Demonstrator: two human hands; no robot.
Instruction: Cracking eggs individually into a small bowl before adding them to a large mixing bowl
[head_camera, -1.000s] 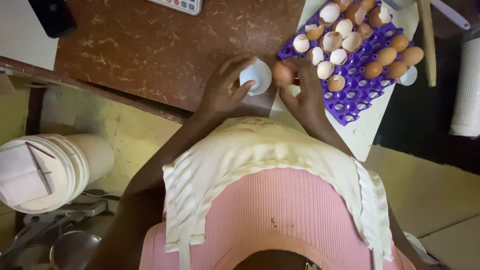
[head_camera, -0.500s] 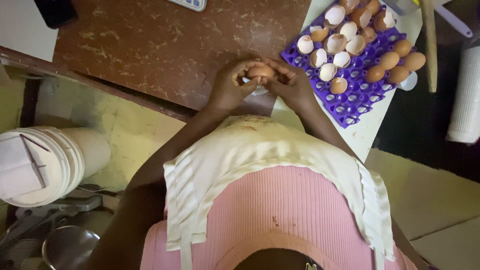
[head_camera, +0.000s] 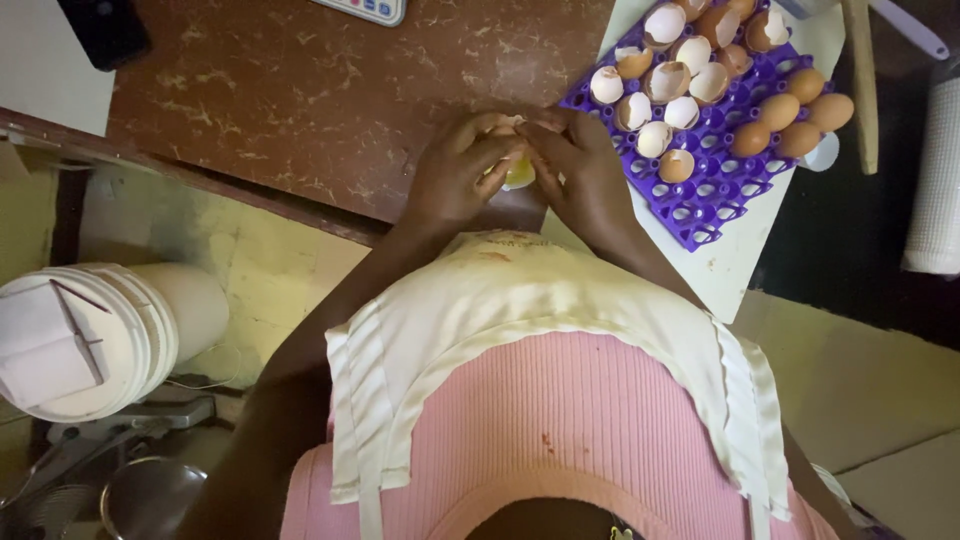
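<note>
Egg (head_camera: 517, 168) now split, yolk showing | both hands' fingers (head_camera: 478, 150) grip shell halves

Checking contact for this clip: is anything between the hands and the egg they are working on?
Nothing visible. The left hand and right hand both grip the cracked egg directly over the brown table edge, yolk showing between the fingers. The purple egg tray sits clear to the right.

A white lidded bucket (head_camera: 85, 340) is seen below the tabletop's (head_camera: 300, 90) near edge; a dark phone (head_camera: 105, 30) lies at its far-left corner.
</note>
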